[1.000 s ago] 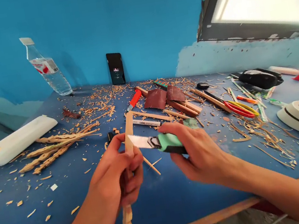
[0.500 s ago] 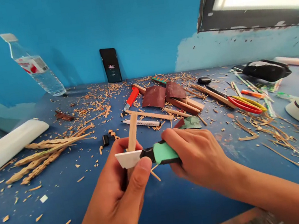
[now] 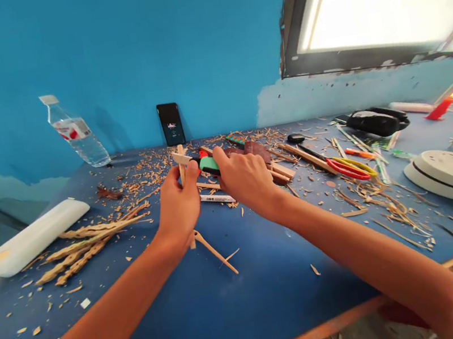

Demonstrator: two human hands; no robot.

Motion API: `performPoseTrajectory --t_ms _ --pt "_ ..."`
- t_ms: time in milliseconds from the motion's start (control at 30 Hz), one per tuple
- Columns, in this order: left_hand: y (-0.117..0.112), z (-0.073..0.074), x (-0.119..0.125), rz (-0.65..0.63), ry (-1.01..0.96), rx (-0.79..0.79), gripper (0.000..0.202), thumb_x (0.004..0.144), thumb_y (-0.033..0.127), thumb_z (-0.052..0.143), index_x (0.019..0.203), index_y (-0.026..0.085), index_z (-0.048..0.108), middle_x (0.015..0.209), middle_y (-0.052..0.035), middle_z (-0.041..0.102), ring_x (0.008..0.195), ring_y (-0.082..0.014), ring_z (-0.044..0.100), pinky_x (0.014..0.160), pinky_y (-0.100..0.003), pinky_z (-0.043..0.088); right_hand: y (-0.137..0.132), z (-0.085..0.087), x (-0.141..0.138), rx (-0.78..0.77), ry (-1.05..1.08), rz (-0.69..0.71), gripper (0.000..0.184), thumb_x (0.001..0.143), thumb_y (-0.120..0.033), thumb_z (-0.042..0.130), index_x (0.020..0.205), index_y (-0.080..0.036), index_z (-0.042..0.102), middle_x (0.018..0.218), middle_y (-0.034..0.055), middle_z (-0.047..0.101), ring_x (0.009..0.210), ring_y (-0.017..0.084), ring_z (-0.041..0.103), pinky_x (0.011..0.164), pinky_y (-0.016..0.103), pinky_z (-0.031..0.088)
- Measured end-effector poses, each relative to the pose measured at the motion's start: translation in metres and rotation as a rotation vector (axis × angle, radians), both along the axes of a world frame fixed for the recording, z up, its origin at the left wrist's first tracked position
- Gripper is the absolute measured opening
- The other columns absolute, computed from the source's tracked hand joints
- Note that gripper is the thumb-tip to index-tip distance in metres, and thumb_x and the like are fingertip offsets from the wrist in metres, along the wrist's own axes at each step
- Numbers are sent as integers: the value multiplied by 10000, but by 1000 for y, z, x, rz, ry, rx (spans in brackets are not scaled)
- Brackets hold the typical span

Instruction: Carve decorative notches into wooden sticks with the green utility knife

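Note:
In the head view my left hand (image 3: 179,208) is closed around a narrow wooden stick (image 3: 180,149), held upright above the blue table. My right hand (image 3: 249,177) grips a utility knife (image 3: 209,165) by its green and black handle. Its pale blade lies across the upper part of the stick, and my left thumb presses near the blade's base. Below my left hand the stick's lower end shows, with a thin wooden strip (image 3: 218,254) beside it; I cannot tell whether they are joined. A white marker (image 3: 218,198) lies partly behind my right hand.
Wood shavings litter the blue table (image 3: 233,317). A tilted water bottle (image 3: 77,133) and a phone (image 3: 170,124) stand at the wall. Carved sticks (image 3: 91,237) lie left. Red-and-yellow-handled pliers (image 3: 350,167), a lit red candle (image 3: 440,108) and a white round device (image 3: 446,175) are right.
Both hands, with stick and knife, are farther out over the table and higher in view. The view has tilted up and right, bringing the candle flame in. The blade still crosses the stick.

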State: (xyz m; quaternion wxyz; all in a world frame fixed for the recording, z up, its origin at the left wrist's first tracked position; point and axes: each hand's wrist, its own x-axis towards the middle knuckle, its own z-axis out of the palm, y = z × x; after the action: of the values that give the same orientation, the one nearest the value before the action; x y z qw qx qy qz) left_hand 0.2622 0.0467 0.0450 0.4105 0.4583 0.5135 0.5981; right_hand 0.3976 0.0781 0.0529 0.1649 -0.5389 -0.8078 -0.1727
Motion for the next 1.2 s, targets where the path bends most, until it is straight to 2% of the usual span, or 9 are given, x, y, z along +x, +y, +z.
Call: performPoseTrajectory --t_ms 100,200,333,400,467,567,800,1033,1200 --pt "21 8 -2 -22 0 19 362 876 560 713 874 248 528 556 108 344 397 -68 266 385 -211 180 20 12 -1 32 43 -10 159 1019 -238 487 1151 -195 563 896 113 768 785 280 744 607 304 383" --pt "27 26 -6 -109 1 16 327 864 511 734 935 256 542 587 104 361 406 -66 281 373 -194 181 34 27 9 81 103 -15 174 1004 -307 525 1143 -213 570 933 89 767 764 249 718 605 300 338" --pt "13 57 -12 -273 0 0 323 826 435 755 999 252 554 637 87 409 439 -70 309 347 -174 220 35 52 30 153 174 50 142 977 -343 525 1056 -235 575 880 21 736 692 174 630 578 304 255" --pt "2 69 -15 -325 28 22 427 757 386 837 1043 258 546 639 96 412 444 -61 300 342 -163 251 27 62 36 171 225 161 76 922 -309 564 952 -239 563 769 -20 681 634 143 550 573 302 236" --pt "-8 77 -18 -347 92 59 467 759 417 859 1072 270 545 610 110 386 435 -51 283 343 -148 268 15 69 37 175 282 280 106 859 -296 619 866 -238 531 688 -48 612 587 122 454 569 298 217" --pt "-19 82 -19 -360 147 91 408 832 517 791 1081 287 564 570 115 353 427 -42 271 356 -123 274 0 73 32 181 344 348 217 819 -347 676 818 -233 492 654 -64 557 565 109 337 564 295 182" --pt "-37 93 -15 -323 33 120 442 767 401 869 1076 318 565 534 123 372 421 -38 240 349 -98 247 -14 71 24 201 391 383 188 775 -301 632 815 -235 460 650 -64 561 560 109 296 564 294 159" --pt "-37 94 -11 -236 65 173 416 763 526 850 1015 290 617 646 77 490 427 -29 314 333 -100 260 -26 73 20 254 335 232 126 765 -275 593 863 -243 519 659 -48 615 531 122 446 555 310 167" --pt "-40 90 -9 -194 79 169 365 812 573 789 972 301 607 573 93 381 419 -55 283 324 -129 271 -31 73 16 273 274 141 167 798 -301 632 930 -246 545 713 -36 668 568 153 573 546 317 164"
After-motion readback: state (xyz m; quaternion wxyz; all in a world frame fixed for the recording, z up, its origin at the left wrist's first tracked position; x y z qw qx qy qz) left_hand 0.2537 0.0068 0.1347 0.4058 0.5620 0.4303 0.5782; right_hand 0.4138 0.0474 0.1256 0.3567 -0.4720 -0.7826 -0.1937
